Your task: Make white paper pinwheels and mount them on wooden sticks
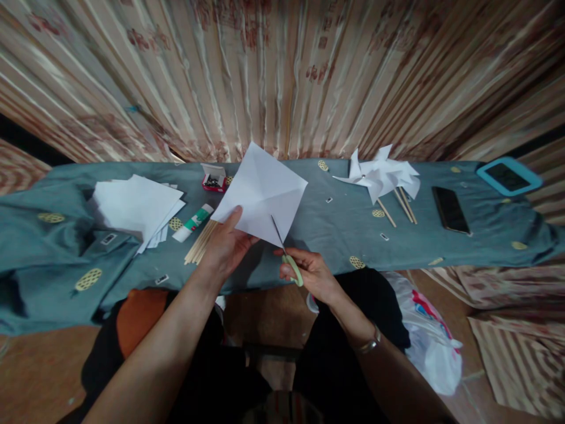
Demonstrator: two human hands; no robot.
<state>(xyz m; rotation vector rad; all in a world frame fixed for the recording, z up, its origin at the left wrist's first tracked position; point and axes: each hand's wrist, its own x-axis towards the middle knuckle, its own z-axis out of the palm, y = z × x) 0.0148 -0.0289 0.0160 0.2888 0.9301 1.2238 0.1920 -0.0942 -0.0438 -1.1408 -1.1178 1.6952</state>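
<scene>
My left hand (228, 242) pinches a creased square of white paper (269, 188) by its lower left edge, thumb on top and fingers beneath. The sheet is held up above the cloth, one corner pointing away from me. In my right hand (311, 274) are scissors (293, 270) with light green handles. One dark blade lies over the paper near its lower corner; the other blade is hidden behind the sheet. Partly under my left forearm lies a bundle of thin wooden sticks (200, 242). A green and white glue stick (193, 223) rests just left of them.
White paper sheets (132, 206) are stacked at the left. A small red box (214, 178) holds metal pieces. White paper pinwheels (382, 174) on sticks, a dark phone (451, 209) and a blue-framed device (509, 176) lie to the right on the green cloth (353, 235). A plastic bag (430, 335) sits below.
</scene>
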